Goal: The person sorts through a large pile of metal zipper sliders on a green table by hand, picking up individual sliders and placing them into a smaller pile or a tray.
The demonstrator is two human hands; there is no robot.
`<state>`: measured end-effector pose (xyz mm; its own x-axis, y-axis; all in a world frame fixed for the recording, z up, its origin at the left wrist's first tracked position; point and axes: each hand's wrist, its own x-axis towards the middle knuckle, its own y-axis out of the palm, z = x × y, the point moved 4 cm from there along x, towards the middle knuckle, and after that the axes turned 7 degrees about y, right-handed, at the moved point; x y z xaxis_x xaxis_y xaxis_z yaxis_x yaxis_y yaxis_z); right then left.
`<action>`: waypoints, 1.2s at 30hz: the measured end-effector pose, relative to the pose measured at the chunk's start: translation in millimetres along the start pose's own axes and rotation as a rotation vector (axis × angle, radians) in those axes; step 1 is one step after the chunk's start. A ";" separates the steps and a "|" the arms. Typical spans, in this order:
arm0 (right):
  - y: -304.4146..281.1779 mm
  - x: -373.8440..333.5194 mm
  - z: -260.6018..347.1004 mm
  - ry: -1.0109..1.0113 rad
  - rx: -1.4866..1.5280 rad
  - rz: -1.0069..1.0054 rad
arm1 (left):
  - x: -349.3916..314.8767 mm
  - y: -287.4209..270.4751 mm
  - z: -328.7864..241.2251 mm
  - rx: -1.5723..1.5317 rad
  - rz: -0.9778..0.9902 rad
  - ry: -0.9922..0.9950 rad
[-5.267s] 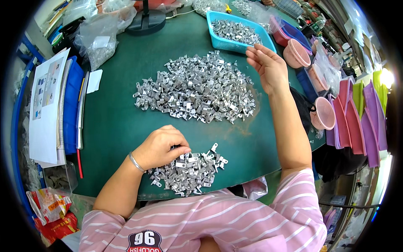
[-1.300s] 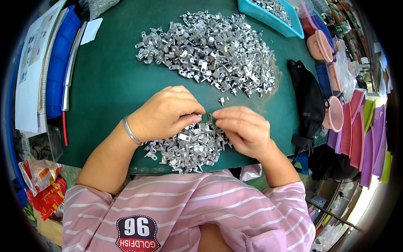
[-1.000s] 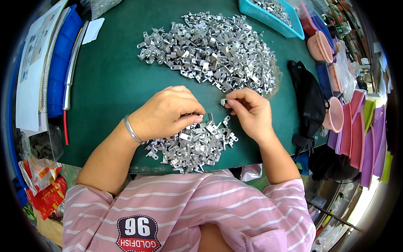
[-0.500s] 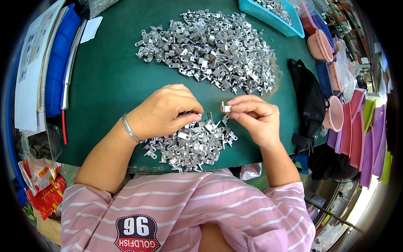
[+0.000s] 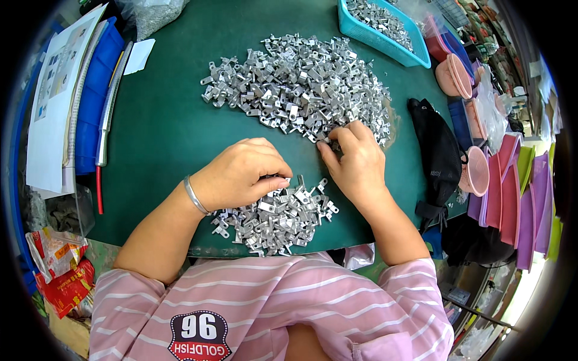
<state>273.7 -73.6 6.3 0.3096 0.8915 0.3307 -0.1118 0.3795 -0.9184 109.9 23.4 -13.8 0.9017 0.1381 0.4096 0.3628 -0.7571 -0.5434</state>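
Note:
My left hand [image 5: 241, 174] hovers over the left side of the near pile of small metal brackets [image 5: 278, 219], thumb and forefinger pinched on a bracket of which only a glint shows. Farther off, my right hand [image 5: 358, 162] reaches to the lower right edge of the far pile of metal brackets [image 5: 295, 78]. Its thumb and bent forefinger close on a bracket there, partly hidden among the others. Both heaps are loose silver pieces with holes and tabs, lying on the green tabletop [image 5: 162, 120].
A turquoise basket [image 5: 415, 55] of brackets stands at the back right. Along the right edge lies a black cloth item [image 5: 435, 141], beside pink tubs [image 5: 475, 171]. Papers [image 5: 57, 120] and a blue bin [image 5: 91, 102] line the left. A clear bag [image 5: 159, 18] sits at the back left.
My right hand has moved away from me, from beside the near pile to the far pile's edge; the bracket it held up no longer shows clearly. My left hand stays pinched over the near pile.

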 end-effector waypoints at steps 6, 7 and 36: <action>1.2 -8.9 3.7 -0.150 0.162 0.015 | -1.0 -0.1 0.6 -0.023 -0.039 0.005; 2.2 -10.6 3.8 -0.151 0.237 0.028 | -0.8 -0.5 0.6 -0.015 -0.015 0.000; -5.2 -30.8 0.0 0.219 0.774 0.148 | -0.9 -0.6 1.6 -0.018 0.014 -0.021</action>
<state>264.8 -103.1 0.9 0.4091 0.9077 0.0938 -0.7617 0.3963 -0.5127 109.2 24.7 -15.0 0.9116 0.1407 0.3863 0.3458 -0.7705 -0.5354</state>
